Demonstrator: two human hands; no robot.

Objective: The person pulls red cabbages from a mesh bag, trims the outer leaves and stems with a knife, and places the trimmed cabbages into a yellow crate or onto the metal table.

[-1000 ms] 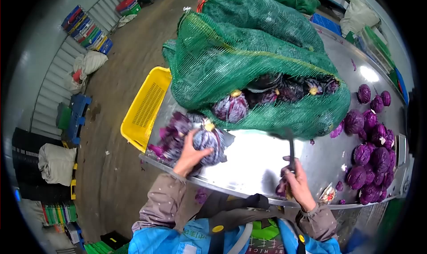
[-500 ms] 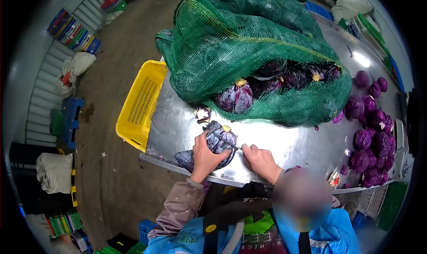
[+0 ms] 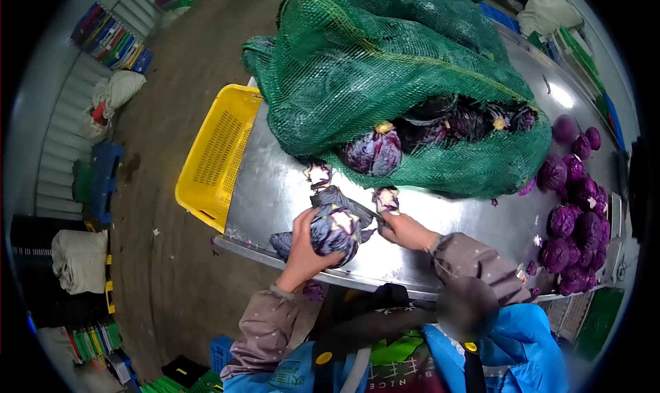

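My left hand (image 3: 300, 254) grips a red cabbage (image 3: 328, 238) from its left side, with a pale, freshly cut stem face showing on top. A knife is held in my right hand (image 3: 407, 231); its dark blade (image 3: 361, 211) reaches left toward the cabbage's top edge. Just above my right fingers lies a cut-off stem end (image 3: 387, 200) with a pale, star-shaped middle. Another trimmed stem piece (image 3: 318, 175) rests farther back on the metal table (image 3: 440, 214). Loose dark outer leaves (image 3: 280, 244) lie beside and behind the cabbage.
A large green mesh sack (image 3: 412, 63) fills the table's back, with cabbages (image 3: 372, 151) showing in its opening. Peeled purple cabbages (image 3: 564, 221) are piled at the right. A yellow basket (image 3: 218, 156) stands at the left edge. Stacked crates (image 3: 113, 42) line the wall.
The knife has passed through the stem and moved out of the cabbage. The stem end now lies apart near my right hand, and my left hand has tilted the cabbage's cut face upward.
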